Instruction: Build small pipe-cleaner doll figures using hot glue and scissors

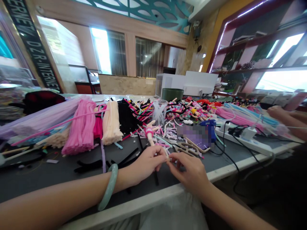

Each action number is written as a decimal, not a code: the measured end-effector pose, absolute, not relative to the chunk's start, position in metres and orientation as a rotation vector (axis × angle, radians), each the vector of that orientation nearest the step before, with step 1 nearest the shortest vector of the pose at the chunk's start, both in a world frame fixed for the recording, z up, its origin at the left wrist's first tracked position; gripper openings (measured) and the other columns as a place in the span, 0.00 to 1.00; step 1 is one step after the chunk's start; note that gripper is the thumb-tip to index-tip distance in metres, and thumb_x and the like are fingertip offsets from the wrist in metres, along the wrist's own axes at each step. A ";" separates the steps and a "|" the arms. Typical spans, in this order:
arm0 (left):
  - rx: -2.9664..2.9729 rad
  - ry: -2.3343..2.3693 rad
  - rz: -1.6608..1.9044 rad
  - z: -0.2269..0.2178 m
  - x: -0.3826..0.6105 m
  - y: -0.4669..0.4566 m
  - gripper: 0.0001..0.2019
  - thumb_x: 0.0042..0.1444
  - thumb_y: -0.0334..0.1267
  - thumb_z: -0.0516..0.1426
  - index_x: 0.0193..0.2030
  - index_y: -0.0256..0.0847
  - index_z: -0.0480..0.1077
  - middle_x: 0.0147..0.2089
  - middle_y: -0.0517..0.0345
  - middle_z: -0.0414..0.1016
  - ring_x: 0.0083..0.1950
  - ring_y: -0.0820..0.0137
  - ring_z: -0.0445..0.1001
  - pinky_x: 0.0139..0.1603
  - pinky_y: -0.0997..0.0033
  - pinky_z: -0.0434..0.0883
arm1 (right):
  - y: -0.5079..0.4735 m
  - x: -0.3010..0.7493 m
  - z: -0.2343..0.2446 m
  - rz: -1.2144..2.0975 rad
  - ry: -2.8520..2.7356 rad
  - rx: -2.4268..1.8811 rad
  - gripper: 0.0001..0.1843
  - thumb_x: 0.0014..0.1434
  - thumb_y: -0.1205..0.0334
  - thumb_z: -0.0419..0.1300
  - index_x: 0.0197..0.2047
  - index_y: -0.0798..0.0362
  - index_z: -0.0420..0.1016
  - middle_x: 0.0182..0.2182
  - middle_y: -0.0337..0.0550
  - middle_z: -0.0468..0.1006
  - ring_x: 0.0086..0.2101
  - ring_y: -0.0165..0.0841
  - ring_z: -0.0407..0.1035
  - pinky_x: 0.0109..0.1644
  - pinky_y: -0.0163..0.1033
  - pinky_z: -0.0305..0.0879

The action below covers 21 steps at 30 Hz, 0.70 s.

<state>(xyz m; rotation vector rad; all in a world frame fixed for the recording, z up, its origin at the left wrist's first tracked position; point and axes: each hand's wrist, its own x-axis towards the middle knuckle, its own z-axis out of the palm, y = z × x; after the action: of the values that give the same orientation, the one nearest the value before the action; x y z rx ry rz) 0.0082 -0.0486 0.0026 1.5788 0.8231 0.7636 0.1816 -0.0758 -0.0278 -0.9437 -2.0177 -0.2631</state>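
My left hand [146, 164], with a pale green bangle [109, 187] on its wrist, pinches the legs of a small doll [151, 132] that stands upright with pink pipe cleaner wound round its body. My right hand [189, 172] meets the left at the doll's feet, its fingers closed on the lower end. Both hands hover over the near edge of the dark table [48, 175].
Bundles of pipe cleaners, lilac, pink [81, 127], cream [111, 123] and black, lie across the table. Cut scraps and small doll parts litter the middle. A white power strip [244, 139] with cables sits at right. Another person's arm [287, 119] rests at far right.
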 end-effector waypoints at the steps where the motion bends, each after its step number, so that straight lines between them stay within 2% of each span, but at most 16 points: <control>1: 1.582 0.820 0.764 0.002 0.008 -0.049 0.06 0.53 0.34 0.52 0.26 0.38 0.60 0.17 0.69 0.57 0.20 0.78 0.55 0.23 0.76 0.51 | -0.076 0.182 -0.028 -0.269 -2.016 -0.947 0.05 0.57 0.67 0.58 0.38 0.53 0.70 0.26 0.37 0.75 0.24 0.26 0.69 0.30 0.32 0.62; 21: 1.589 0.801 0.759 0.002 0.007 -0.047 0.07 0.53 0.33 0.52 0.25 0.38 0.60 0.17 0.69 0.58 0.21 0.79 0.55 0.24 0.76 0.52 | -0.076 0.181 -0.028 -0.301 -2.020 -0.950 0.03 0.56 0.67 0.58 0.36 0.53 0.70 0.24 0.35 0.75 0.23 0.25 0.69 0.30 0.31 0.61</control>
<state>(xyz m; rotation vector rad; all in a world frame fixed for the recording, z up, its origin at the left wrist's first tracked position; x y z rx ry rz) 0.0073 -0.0472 0.0016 1.5892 0.8015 0.7594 0.1813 -0.0758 -0.0285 -0.9501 -2.0197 -0.3009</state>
